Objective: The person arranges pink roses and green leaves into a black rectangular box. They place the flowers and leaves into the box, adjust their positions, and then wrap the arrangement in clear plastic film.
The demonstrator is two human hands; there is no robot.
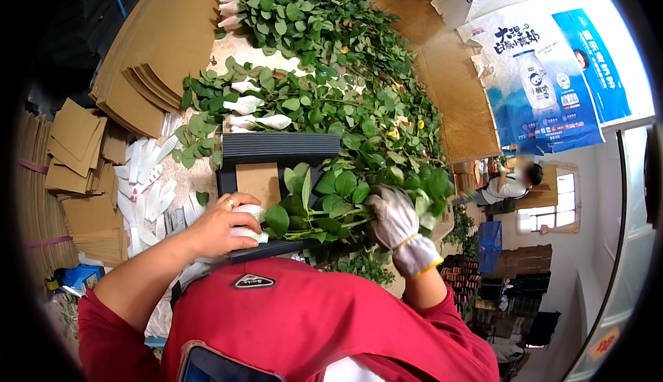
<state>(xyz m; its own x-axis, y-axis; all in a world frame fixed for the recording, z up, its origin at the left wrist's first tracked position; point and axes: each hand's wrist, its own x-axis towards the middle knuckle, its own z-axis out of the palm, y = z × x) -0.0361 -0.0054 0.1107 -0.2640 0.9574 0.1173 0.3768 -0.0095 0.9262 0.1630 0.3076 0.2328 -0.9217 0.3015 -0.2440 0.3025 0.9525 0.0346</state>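
Observation:
My bare left hand, with a ring, curls over two pale mesh-sleeved flower heads in a black ridged holder with a cardboard piece inside. Leafy stems run rightward from the heads across the holder. My right hand, in a grey-white glove, is closed round these stems near their leaves. Behind the holder, long rows of leafy flower stems lie with their white-wrapped heads toward the left.
Cardboard sheets and white sleeves are piled at left. A cardboard wall with blue-white posters borders the right. Beyond it another person stands near a window, with a blue crate and dark stacks below.

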